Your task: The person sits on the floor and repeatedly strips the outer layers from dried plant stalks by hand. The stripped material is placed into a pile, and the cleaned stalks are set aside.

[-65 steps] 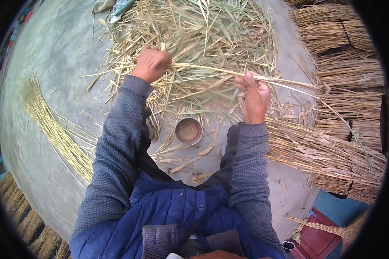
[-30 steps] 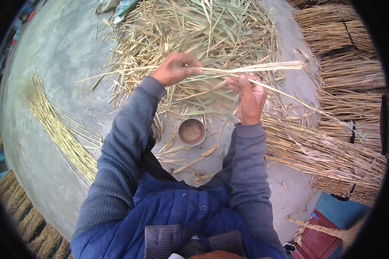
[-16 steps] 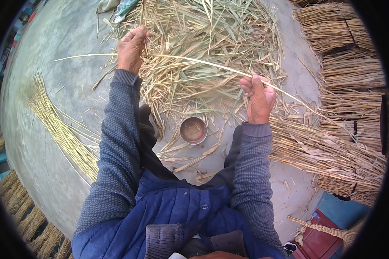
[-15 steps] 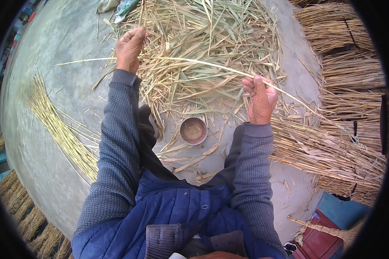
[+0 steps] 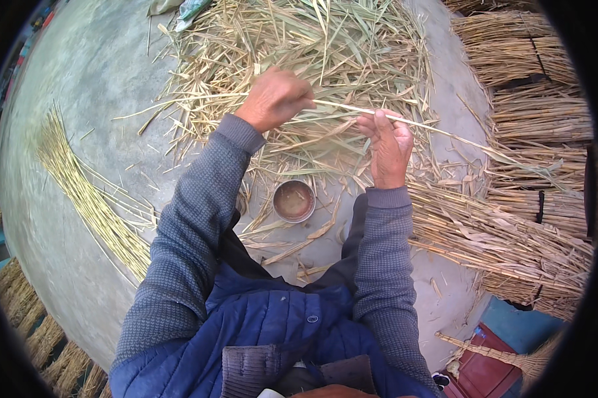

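Observation:
A long, thin, pale reed stalk [image 5: 455, 134] stretches across in front of me, with a dry leafy tip at its right end. My right hand [image 5: 388, 147] pinches it between thumb and fingers. Close by on the left, my left hand [image 5: 274, 99] is closed at the same stalk, back of the hand up, so its fingertips are partly hidden. The stalk's thin left end reaches out past my left wrist. Beneath both hands spreads a heap of stripped dry leaves [image 5: 246, 30].
Between my legs stands a small round metal bowl [image 5: 294, 201]. Peeled stalks [image 5: 90, 189] lie on the concrete floor [image 5: 53, 265] at left. A loose bundle of leafy reeds [image 5: 504, 235] rests by my right arm; tied reed bundles [image 5: 537, 119] are stacked beyond it.
My left hand has come down and right, from holding up a leaf strip to closing at the stalk near my right hand. The strip is gone from it. My right hand shifted slightly left.

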Motion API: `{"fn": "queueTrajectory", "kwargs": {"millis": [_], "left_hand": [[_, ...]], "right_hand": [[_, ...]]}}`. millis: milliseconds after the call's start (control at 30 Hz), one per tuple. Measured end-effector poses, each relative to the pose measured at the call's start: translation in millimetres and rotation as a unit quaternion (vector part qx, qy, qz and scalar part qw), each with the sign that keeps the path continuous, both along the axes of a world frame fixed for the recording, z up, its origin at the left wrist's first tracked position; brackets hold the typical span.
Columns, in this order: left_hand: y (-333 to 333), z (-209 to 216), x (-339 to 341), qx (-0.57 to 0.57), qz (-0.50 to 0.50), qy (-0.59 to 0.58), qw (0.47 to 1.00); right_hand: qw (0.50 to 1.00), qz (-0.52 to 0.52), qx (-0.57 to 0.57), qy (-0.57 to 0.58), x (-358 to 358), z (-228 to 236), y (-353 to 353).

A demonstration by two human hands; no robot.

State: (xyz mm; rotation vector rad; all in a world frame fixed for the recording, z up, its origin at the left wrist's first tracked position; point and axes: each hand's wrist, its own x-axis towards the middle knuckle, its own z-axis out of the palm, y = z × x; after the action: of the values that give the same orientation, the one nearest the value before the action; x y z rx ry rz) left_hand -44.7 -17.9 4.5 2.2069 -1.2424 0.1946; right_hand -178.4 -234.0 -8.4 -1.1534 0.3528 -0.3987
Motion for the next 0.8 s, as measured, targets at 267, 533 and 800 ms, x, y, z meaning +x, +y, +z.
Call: {"fn": "queueTrajectory", "kwargs": {"millis": [267, 533, 800], "left_hand": [[4, -13, -7, -0.043, -0.011, 0.274, 0.961], [13, -12, 13, -0.232, 0.104, 0.443, 0.86], [-21, -18, -18, -0.081, -0.044, 0.1, 0.991]], "right_hand": [[0.999, 0.045, -0.019, -0.024, 1, -1, -1], [0.998, 0.054, -0.037, -0.01, -2, 1, 0], [0.997, 0.066, -0.028, 0.013, 3, -4, 18]]}}
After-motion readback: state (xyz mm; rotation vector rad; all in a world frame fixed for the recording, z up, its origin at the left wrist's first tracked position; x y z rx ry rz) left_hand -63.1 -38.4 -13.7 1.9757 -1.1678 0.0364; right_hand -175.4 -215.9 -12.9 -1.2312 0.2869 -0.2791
